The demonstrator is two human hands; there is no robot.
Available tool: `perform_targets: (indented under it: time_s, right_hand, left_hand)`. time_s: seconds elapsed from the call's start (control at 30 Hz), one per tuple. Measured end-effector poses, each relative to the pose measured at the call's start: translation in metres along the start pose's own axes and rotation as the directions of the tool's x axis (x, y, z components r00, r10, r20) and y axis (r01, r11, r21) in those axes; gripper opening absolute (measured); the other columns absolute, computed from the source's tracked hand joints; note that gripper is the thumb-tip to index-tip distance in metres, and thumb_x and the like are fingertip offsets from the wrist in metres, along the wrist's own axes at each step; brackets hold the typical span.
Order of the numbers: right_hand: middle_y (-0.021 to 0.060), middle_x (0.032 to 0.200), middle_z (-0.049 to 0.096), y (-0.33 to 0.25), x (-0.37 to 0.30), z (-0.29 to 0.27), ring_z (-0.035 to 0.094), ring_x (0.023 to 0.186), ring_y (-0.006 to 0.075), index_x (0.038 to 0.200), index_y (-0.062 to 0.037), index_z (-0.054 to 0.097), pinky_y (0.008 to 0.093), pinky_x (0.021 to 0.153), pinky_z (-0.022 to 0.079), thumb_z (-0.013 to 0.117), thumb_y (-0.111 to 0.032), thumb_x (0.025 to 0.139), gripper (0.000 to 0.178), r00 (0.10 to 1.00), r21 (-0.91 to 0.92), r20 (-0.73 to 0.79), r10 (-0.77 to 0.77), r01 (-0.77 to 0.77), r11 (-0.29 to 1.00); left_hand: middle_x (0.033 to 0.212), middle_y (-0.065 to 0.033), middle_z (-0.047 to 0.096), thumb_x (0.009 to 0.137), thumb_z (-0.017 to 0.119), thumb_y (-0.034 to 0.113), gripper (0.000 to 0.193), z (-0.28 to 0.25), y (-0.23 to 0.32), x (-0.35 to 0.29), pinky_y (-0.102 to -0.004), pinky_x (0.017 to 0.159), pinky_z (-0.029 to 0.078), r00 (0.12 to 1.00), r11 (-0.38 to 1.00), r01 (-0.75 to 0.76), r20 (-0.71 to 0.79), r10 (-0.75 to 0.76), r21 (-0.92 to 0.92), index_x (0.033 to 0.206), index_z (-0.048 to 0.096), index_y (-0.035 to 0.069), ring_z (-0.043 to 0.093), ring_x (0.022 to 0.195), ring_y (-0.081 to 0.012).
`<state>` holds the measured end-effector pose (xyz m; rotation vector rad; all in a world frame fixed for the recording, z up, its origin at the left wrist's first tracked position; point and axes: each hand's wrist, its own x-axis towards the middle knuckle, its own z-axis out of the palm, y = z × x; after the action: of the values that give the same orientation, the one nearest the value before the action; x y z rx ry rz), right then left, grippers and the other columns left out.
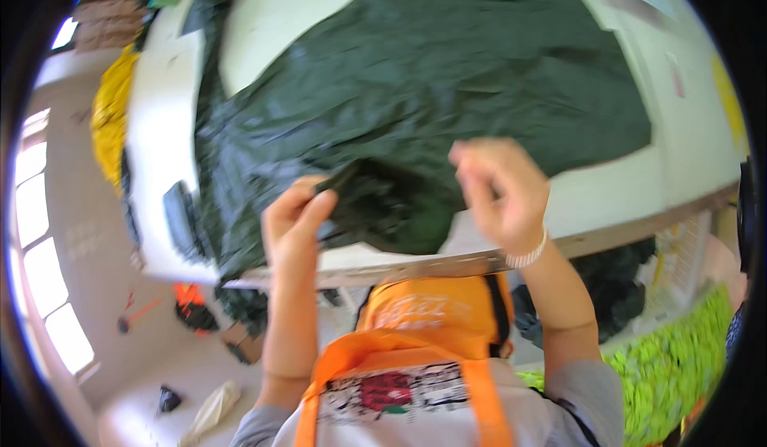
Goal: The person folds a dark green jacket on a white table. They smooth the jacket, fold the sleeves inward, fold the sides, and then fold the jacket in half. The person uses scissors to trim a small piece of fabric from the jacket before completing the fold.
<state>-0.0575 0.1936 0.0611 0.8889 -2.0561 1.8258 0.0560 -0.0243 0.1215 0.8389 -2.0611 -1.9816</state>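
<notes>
A large dark green, crinkled sheet of fabric (447,79) lies spread over the white table (591,199). At its near edge, part of the cloth is lifted into a dark, open fold (391,199). My left hand (294,219) pinches the left rim of this fold between thumb and fingers. To the right of the fold, my right hand (505,191) is raised with its fingers curled in and thumb close to them. It is blurred, and anything small in its fingertips does not show. A light bracelet circles the right wrist.
A wooden strip (447,267) runs along the table's near edge. Yellow cloth (113,119) hangs at the far left. Dark fabric (611,287) and a bright green heap (671,367) lie below the table on the right. A light bundle (212,415) rests on the floor.
</notes>
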Motion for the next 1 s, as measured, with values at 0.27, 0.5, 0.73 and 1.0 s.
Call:
perform_targets:
  time_s: [0.27,0.5,0.73,1.0]
  right_hand:
    - [0.0242,0.12,0.053,0.319,0.049,-0.301,0.047,0.118,0.0357,0.119,0.003,0.052,0.0405,0.103,0.035,0.051,-0.002,0.082,0.037,0.954,-0.898,-0.298,0.021,-0.288,0.332]
    - [0.0246,0.095,0.064,0.442,0.049,-0.469,0.063,0.091,0.0381,0.109,-0.0015,0.061,0.0482,0.079,0.049,0.042,-0.028,0.091,0.037,0.857,-0.948,-0.305,0.416,-0.23,-0.22]
    - [0.0072,0.083,0.063,0.391,0.046,-0.362,0.059,0.072,0.0161,0.109,-0.003,0.059,0.0289,0.065,0.047,0.048,-0.031,0.093,0.034,0.801,-0.487,-0.386,0.457,-0.598,0.636]
    - [-0.0079,0.068,0.05,0.047,-0.008,-0.033,0.038,0.055,-0.001,0.095,-0.0035,0.063,0.0149,0.048,0.027,0.062,-0.016,0.088,0.014,0.624,0.448,0.321,0.713,-0.763,0.466]
  left_hand:
    - [0.086,-0.0039,0.059,0.08,0.063,-0.002,0.003,0.034,-0.022,0.024,-0.0208,0.073,0.039,0.995,0.962,-0.069,-0.044,0.084,0.264,0.081,0.061,-0.004,0.051,0.078,-0.0096]
    - [0.078,-0.0017,0.062,0.083,0.066,0.01,0.016,0.051,-0.017,0.042,-0.0218,0.066,0.042,0.995,0.874,0.031,-0.103,0.021,0.485,0.091,0.065,-0.004,0.053,0.073,-0.0071]
    - [0.084,-0.0025,0.066,0.084,0.066,0.009,0.023,0.066,-0.02,0.044,-0.0191,0.069,0.044,0.982,0.948,0.123,-0.171,-0.074,0.293,0.1,0.065,-0.007,0.055,0.077,-0.0054]
    - [0.084,-0.0038,0.066,0.081,0.069,0.007,0.024,0.065,-0.019,0.049,-0.0177,0.066,0.045,0.991,0.976,0.085,-0.122,-0.061,0.201,0.101,0.066,-0.006,0.057,0.074,-0.0051]
